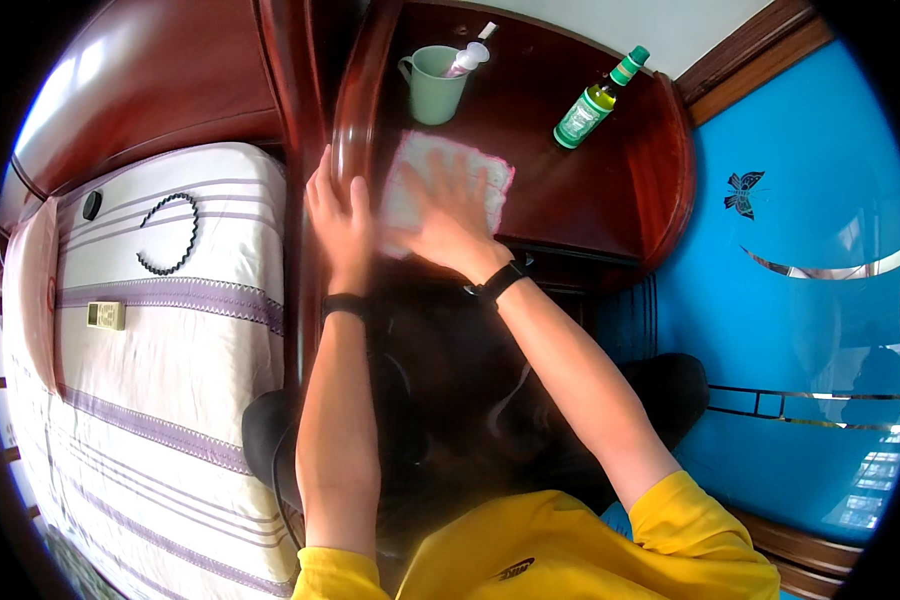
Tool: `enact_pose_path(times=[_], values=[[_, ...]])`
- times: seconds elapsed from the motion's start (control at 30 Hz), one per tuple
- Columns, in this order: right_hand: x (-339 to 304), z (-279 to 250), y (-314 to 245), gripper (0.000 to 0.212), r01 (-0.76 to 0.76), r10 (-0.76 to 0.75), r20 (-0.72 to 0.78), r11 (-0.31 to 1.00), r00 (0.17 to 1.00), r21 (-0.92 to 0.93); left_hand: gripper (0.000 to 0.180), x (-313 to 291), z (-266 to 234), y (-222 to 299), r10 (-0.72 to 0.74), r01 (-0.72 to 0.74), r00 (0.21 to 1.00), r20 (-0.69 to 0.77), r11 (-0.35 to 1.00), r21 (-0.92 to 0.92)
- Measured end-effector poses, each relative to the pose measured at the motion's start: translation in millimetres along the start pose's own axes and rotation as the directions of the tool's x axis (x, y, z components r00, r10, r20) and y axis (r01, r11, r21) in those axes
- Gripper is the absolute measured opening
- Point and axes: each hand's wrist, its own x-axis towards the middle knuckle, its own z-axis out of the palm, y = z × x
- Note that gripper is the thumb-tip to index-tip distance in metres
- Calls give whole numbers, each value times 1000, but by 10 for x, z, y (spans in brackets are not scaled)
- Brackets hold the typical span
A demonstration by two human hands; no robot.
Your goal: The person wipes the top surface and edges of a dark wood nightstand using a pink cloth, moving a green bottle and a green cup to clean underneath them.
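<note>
Cloth (448, 185), white with pink edging, flat on the dark wooden nightstand (610, 190) near its left edge, pressed under right hand (448, 222), fingers spread and palm down, blurred as if in motion. Left hand (338, 212) open, fingers together, resting against the raised left rim of the stand, just beside the cloth. Wiping seemingly under way: left part of the top under the cloth, right side and back not yet reached, judging by position. Pale green mug (432, 85) holding a toothpaste tube at the back edge; green bottle (595, 100) lying toward the back right. Bed (170, 350) with striped cover on the left, carrying black beads (167, 235) and a small remote (105, 315). Nightstand front hidden by forearms; surface cleanliness hard to judge.
</note>
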Motion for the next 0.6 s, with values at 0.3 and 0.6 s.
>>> enact_pose_path(times=[0.3,0.6], values=[[203,49,-187,105,35,-37,77,999,996,22,52,1,-65,28,-15,15,998,67,1000,-5],[197,59,-219,107,31,-33,69,999,997,34,50,-24,-53,36,-14,13,999,30,999,29]])
